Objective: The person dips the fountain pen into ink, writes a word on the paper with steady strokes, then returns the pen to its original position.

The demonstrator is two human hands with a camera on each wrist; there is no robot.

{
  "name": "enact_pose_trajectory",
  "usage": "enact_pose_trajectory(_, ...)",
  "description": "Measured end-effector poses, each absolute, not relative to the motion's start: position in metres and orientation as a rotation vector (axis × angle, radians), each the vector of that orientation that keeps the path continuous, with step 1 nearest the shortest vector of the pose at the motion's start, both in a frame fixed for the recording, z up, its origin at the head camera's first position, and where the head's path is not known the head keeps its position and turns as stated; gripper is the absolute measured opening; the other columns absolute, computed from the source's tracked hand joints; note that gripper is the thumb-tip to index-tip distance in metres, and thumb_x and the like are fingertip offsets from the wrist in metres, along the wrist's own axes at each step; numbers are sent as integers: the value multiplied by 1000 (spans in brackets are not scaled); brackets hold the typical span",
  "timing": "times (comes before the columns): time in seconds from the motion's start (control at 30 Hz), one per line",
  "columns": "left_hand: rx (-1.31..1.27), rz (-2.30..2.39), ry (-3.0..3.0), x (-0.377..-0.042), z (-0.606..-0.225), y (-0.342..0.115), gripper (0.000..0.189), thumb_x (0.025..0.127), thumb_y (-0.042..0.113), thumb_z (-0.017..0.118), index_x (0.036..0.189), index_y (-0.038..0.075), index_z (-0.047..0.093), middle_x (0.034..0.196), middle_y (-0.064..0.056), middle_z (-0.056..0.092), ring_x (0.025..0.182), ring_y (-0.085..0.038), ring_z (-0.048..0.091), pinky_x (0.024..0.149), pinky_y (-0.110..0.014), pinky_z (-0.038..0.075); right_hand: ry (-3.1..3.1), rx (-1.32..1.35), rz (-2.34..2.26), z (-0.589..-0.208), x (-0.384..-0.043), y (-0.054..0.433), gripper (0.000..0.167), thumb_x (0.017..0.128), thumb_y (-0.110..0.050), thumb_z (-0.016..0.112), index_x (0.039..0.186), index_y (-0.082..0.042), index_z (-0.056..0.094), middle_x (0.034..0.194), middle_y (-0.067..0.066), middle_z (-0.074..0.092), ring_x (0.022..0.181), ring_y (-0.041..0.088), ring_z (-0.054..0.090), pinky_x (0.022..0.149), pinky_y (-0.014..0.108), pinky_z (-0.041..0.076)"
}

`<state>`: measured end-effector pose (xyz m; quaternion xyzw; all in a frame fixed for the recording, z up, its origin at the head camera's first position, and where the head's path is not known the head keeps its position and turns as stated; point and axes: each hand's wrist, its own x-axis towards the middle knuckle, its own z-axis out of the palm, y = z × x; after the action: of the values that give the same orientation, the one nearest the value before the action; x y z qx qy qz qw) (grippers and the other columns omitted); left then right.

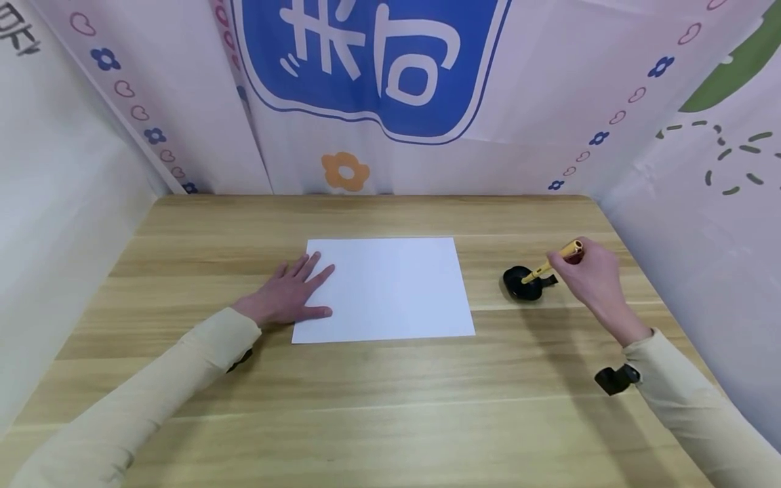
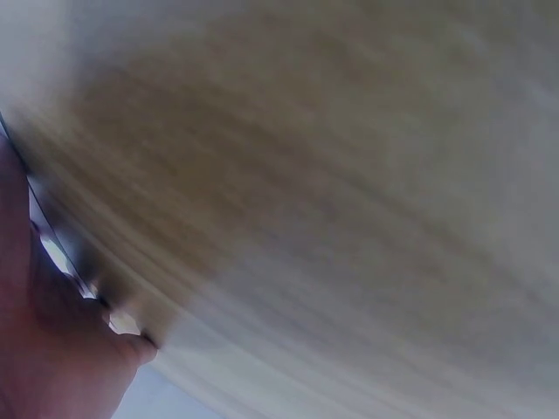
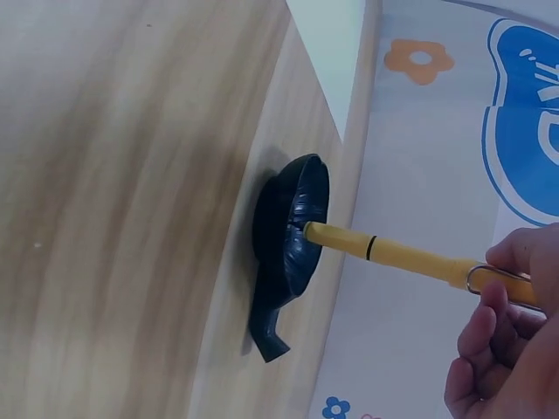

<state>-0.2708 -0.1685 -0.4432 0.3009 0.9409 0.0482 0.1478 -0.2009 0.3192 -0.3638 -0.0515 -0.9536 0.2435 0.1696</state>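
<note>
My left hand (image 1: 281, 296) lies flat with fingers spread over the left edge of a blank white sheet of paper (image 1: 390, 291). Only part of that hand (image 2: 65, 362) shows in the left wrist view, at lower left. On the right, my right hand (image 1: 594, 274) pinches a yellow pen (image 1: 539, 271) near its upper end. The pen (image 3: 410, 257) slants down, its lower end inside a shallow black dish (image 3: 278, 227) with a short bent handle. In the head view the dish (image 1: 514, 287) sits on the table right of the paper.
The wooden table (image 1: 366, 407) carries the sheet and the dish. A printed cloth backdrop (image 1: 488, 163) with a blue sign and flowers rises at its far edge. White cloth walls flank both sides. A black wrist camera (image 1: 616, 378) hangs under the right sleeve.
</note>
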Motion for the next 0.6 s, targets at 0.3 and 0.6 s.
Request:
enact_pose_trajectory(0.3,862,135,2708,-272,-446,-169,87,89,64,45,154,19,9,160,-18,-5,146,-41,-1,112,-66,7,-2610,-135,765,-373,-211,311,29,86,-23,63,69,0,61,57,8,58,46,2,41,48,20,35)
enact_pose_trajectory(0.6,863,159,2714,-273,-449,-170,87,88,67,43,154,21,10,160,-17,-4,147,-40,0,112,-65,8,-2566,-167,852,-400,-214,309,18,83,-15,67,81,2,71,67,14,66,50,-9,41,49,13,35)
